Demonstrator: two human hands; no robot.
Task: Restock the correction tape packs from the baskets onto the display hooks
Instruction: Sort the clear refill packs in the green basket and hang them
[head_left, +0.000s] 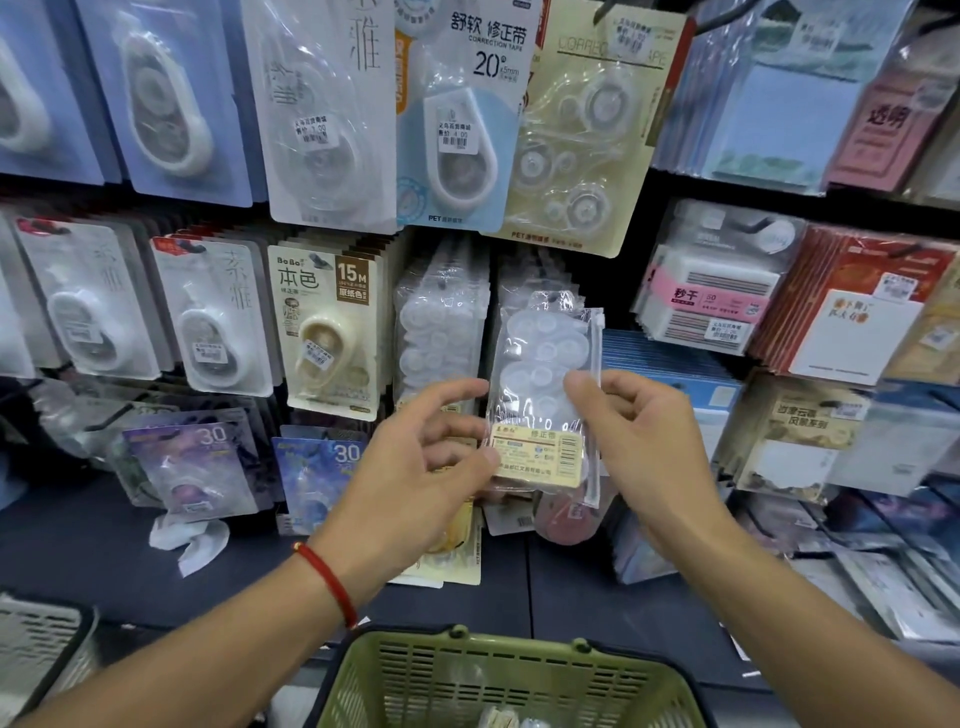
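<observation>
**One pack at the hook, more waiting in the basket**

Left of the grip, the neighbouring hook's clear packs hang full. The left hand pinches the clear correction tape pack at its label corner, and the right hand pinches its right edge. Just above the grip sits the hook with packs already on it; whether this one is threaded yet, I cannot tell. Below, the green basket holds more, so restocking looks unfinished.
</observation>
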